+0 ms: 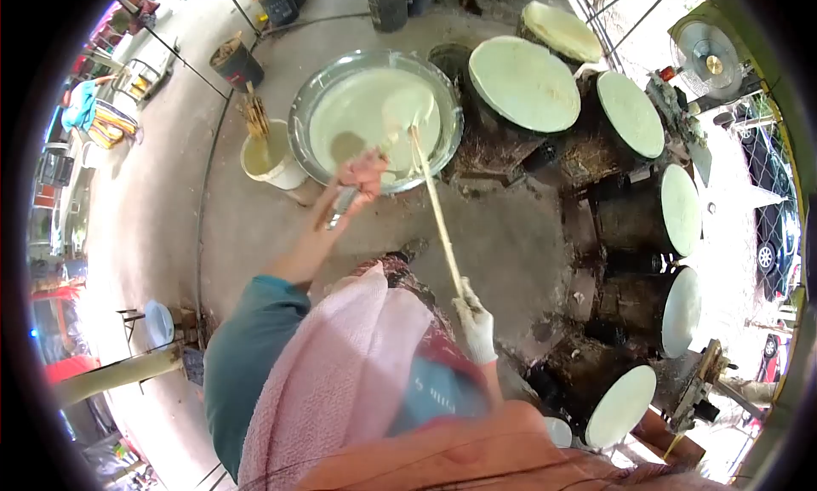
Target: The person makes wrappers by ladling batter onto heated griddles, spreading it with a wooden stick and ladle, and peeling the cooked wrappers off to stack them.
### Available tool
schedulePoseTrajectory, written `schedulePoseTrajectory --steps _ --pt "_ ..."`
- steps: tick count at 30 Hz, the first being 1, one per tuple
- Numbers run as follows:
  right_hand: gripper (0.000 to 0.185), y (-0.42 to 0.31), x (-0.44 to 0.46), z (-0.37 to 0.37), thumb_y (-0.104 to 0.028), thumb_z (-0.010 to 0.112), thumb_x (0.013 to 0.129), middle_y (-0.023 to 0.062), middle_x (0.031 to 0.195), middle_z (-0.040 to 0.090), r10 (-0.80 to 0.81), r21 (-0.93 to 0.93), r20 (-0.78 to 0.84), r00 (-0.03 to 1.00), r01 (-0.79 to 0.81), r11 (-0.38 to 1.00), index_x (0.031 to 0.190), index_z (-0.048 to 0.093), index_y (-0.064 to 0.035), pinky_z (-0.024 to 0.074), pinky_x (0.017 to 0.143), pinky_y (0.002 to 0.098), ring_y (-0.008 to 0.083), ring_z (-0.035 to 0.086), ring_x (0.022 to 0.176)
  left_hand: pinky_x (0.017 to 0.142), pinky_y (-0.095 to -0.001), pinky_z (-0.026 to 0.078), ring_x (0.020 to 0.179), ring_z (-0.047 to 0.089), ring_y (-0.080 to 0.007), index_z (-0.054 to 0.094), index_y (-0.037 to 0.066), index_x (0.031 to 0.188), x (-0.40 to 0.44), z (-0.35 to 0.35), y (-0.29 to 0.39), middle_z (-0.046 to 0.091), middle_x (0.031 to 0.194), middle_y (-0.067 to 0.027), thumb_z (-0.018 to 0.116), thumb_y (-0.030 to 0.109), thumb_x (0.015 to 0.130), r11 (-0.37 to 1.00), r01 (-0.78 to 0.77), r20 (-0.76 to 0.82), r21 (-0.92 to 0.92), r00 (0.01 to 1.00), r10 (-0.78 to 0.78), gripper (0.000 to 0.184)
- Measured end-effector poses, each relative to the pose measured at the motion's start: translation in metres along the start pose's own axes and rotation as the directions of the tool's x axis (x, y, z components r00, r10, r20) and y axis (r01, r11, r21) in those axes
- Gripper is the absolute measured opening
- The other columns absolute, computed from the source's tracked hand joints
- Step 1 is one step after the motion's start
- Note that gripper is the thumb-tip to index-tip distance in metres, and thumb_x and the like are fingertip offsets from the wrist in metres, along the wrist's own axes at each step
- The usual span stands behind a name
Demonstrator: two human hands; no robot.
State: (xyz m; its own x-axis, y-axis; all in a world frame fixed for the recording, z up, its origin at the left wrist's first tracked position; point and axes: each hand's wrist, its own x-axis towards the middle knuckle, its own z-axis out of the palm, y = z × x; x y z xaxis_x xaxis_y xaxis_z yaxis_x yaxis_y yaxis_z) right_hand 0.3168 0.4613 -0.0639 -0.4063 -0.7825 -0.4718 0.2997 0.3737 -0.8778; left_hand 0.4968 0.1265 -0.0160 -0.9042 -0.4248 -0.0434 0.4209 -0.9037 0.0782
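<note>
My left hand (366, 174) is bare and blurred, raised over the near rim of a wide metal basin (299, 125), with a band on the wrist. Its fingers look closed; a small pale piece shows at their tips, too blurred to name. Pale, creamy liquid (362, 104) fills the basin. In a white glove, my right hand (475, 321) grips the lower end of a long wooden stick (438, 214). The stick's far end reaches over the basin, where a pale, rounded, blurred shape (407, 108) lies at the liquid; whether they are joined I cannot tell.
A white bucket (285, 174) with a bundle of sticks (257, 117) stands left of the basin. Several dark stands with round pale tops, one at the front (523, 82), curve along the right. Dark buckets (387, 6) sit behind. A fan (708, 59) is at upper right; a person (83, 104) is far left.
</note>
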Motion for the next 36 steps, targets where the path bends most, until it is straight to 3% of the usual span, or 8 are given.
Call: schedulePoseTrajectory --steps 5,9,13,15,19,26,29,36 --pt "0.051 0.015 0.004 -0.017 0.004 0.059 0.086 0.0140 0.144 0.042 -0.336 0.099 -0.349 0.875 0.391 0.915 0.135 0.044 0.0059 0.0343 0.104 0.0283 0.0192 0.042 0.129 0.041 -0.0173 0.020 0.035 0.029 0.0005 0.044 -0.006 0.106 0.032 0.060 0.067 0.034 0.060 0.0084 0.040 0.021 0.101 0.880 -0.176 0.153 0.442 0.981 0.119 0.028" --pt "0.044 0.002 0.010 -0.023 -0.003 0.058 0.091 -0.0012 0.100 0.059 -0.041 0.297 -0.556 0.830 0.244 0.923 0.133 0.049 -0.0003 0.0423 0.063 0.0156 0.0023 0.052 0.075 0.041 -0.0155 0.024 0.037 0.031 0.0003 0.050 0.001 0.102 0.102 0.081 0.111 0.033 0.056 0.0088 0.040 0.024 0.101 0.903 -0.098 -0.129 0.418 0.978 0.166 0.026" --pt "0.044 0.062 0.038 -0.054 -0.004 0.060 0.091 -0.0039 0.087 0.059 -0.013 0.377 -0.731 0.682 0.419 0.826 0.134 0.049 -0.0034 0.0422 0.055 0.0144 0.0023 0.053 0.068 0.036 -0.0220 0.028 0.037 0.036 -0.0073 0.051 0.002 0.093 0.123 0.095 0.066 0.037 0.055 0.0041 0.040 0.021 0.100 0.368 0.028 -0.173 0.929 0.913 0.368 0.023" --pt "0.044 0.039 0.023 -0.041 -0.001 0.059 0.091 -0.0022 0.093 0.059 0.038 0.381 -0.781 0.623 0.427 0.820 0.133 0.048 -0.0009 0.0460 0.064 0.0153 0.0039 0.055 0.076 0.033 -0.0248 0.027 0.035 0.035 -0.0091 0.051 0.000 0.092 0.132 0.100 0.046 0.038 0.055 0.0017 0.041 0.021 0.100 0.149 0.099 -0.138 0.984 0.950 0.282 0.024" --pt "0.043 0.064 0.015 -0.034 0.000 0.059 0.091 0.0022 0.105 0.060 0.072 0.314 -0.897 0.436 0.514 0.798 0.133 0.048 0.0018 0.0483 0.076 0.0190 0.0070 0.057 0.086 0.033 -0.0234 0.025 0.033 0.033 -0.0077 0.051 -0.001 0.093 0.193 0.121 0.002 0.037 0.057 0.0014 0.040 0.024 0.101 0.250 0.231 -0.184 0.940 0.962 -0.200 0.029" --pt "0.044 0.123 -0.070 0.030 0.000 0.057 0.092 0.0055 0.119 0.057 0.288 0.216 -0.957 -0.030 0.590 0.778 0.134 0.045 0.0041 0.0475 0.086 0.0222 0.0086 0.056 0.096 0.037 -0.0234 0.025 0.034 0.031 -0.0047 0.052 -0.002 0.092 0.262 0.075 -0.192 0.037 0.058 0.0033 0.039 0.025 0.101 -0.095 0.652 -0.356 0.752 0.281 -0.891 0.031" --pt "0.048 0.175 -0.108 0.068 -0.002 0.056 0.093 0.0042 0.116 0.058 0.371 0.099 -0.841 -0.395 0.562 0.821 0.138 0.043 -0.0019 0.0473 0.072 0.0176 0.0050 0.054 0.084 0.037 -0.0232 0.025 0.034 0.030 -0.0051 0.051 -0.003 0.090 0.236 0.068 -0.312 0.036 0.056 0.0028 0.040 0.027 0.101 -0.320 0.550 -0.393 0.772 0.016 -0.919 0.034" --pt "0.045 0.236 -0.188 0.115 -0.012 0.059 0.094 -0.0089 0.082 0.057 0.681 0.093 -0.485 -0.549 0.742 0.664 0.137 0.048 -0.0129 0.0318 0.045 0.0146 -0.0013 0.038 0.053 0.034 -0.0226 0.024 0.032 0.030 -0.0036 0.051 0.000 0.092 0.099 0.089 -0.572 0.034 0.055 0.0061 0.041 0.031 0.101 -0.518 0.360 -0.340 0.776 -0.453 -0.824 0.034"
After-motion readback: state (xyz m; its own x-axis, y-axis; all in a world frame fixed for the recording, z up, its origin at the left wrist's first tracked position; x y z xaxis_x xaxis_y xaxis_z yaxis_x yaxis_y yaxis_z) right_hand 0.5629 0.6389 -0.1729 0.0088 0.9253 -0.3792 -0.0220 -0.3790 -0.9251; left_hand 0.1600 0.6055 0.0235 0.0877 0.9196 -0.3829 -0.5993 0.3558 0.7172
